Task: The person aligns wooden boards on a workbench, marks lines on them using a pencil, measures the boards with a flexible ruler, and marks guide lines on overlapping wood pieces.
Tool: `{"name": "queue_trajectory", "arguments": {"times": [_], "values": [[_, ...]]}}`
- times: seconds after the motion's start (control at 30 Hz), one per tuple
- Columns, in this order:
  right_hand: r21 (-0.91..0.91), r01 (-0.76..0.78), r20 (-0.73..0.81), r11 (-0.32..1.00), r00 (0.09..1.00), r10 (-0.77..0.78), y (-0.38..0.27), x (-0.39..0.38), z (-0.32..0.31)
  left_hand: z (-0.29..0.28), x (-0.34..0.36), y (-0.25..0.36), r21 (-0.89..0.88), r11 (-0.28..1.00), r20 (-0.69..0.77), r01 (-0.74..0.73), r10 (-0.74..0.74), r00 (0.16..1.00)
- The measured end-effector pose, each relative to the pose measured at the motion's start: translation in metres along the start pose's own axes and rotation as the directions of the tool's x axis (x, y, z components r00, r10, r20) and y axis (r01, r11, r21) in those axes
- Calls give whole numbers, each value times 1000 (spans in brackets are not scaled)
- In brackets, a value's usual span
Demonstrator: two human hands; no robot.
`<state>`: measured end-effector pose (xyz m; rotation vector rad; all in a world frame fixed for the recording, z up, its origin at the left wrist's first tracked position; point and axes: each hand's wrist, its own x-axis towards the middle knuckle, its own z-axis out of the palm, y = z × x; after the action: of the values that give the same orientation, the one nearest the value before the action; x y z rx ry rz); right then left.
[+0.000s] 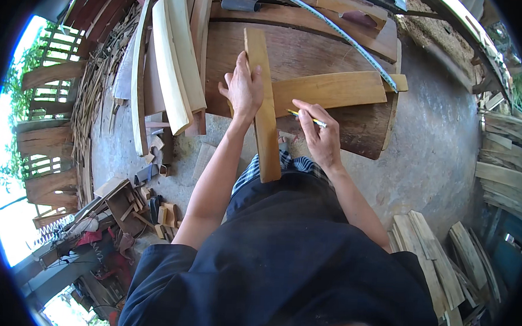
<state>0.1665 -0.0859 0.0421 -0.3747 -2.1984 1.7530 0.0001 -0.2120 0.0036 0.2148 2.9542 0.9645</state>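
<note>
My right hand [321,133] pinches a thin pencil [317,122], its tip over the near edge of a flat board [334,90] that lies crosswise on the workbench. A narrow plank [265,125] runs lengthwise across the left part of that board and reaches past the bench's near edge toward my waist. My left hand [245,89] grips the plank along its left side, thumb on top and index finger stretched along the edge. Its lower fingers are partly hidden. The workbench [356,126] has a worn brown top.
A tape measure strip [342,35] stretches diagonally over the bench's far right. Curved pale wood pieces [175,60] lean at the bench's left. A dark cylinder [240,4] rests at the back. Offcuts [167,214] litter the floor at left; stacked planks [428,258] lie at lower right.
</note>
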Motion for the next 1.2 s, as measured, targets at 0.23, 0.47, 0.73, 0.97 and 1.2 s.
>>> {"name": "queue_trajectory", "arguments": {"times": [0.23, 0.47, 0.73, 0.97, 1.2], "values": [[-69, 89, -82, 994, 992, -95, 15, 12, 7, 6, -6, -2, -17, 1000, -88, 21, -22, 996], [-181, 221, -77, 958, 968, -238, 24, 22, 20, 10, -12, -3, 72, 997, -122, 7, 2, 993], [-137, 180, -61, 974, 980, -190, 25, 23, 18, 15, -9, -10, 202, 979, -106, -33, 56, 993], [-134, 189, -59, 973, 978, -198, 31, 23, 17, 12, -12, -1, 192, 981, -76, 30, -16, 997], [-131, 155, -16, 979, 987, -158, 27, 24, 15, 13, -7, -10, 242, 970, -57, -33, 48, 997]]}}
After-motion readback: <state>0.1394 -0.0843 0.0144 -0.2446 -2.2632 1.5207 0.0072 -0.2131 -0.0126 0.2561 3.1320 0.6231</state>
